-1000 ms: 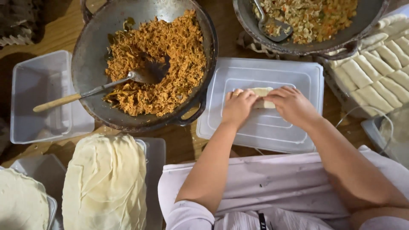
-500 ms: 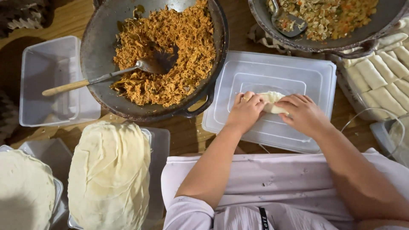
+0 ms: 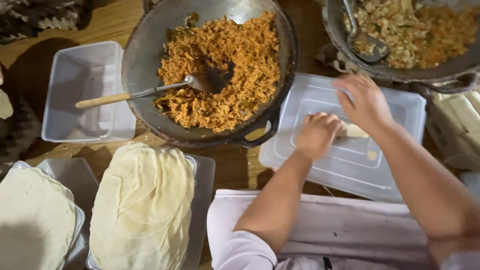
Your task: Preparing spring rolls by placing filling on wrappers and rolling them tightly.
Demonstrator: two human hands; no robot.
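Against the frames from a second ago, a clear shift is seen: the right hand (image 3: 367, 102), then laid beside the left on the pale wrapper roll (image 3: 354, 131), has been lifted off it and is now blurred above the far part of the clear plastic lid (image 3: 320, 167), its fingers spread and nothing gripped in it. The left hand (image 3: 316, 134) has been kept down on the roll, curled into a loose fist over its left end, so the roll is pinned by one hand only. From this it may be judged that the folding has been nearly finished and the roll is being held shut. The roll lies at the middle of the lid, partly covered by the left hand, with a small yellowish smear just beside it towards the near edge.

Taken from the left edge of the wooden tabletop (image 3: 235, 167): two stacks of thin round dough sheets (image 3: 142, 205) are set on trays at the near left, and an empty clear tub (image 3: 82, 90) stands behind them. Next, a dark wok of orange shredded filling (image 3: 220, 70) is placed at the far middle, with a wooden-handled ladle (image 3: 150, 92) resting in it; its rim handle overlaps the lid's left corner. At the far right a second pan of mixed filling (image 3: 415, 30) with a metal spoon is crowded close behind the raised right hand. A white cloth (image 3: 340, 225) lies along the near edge.
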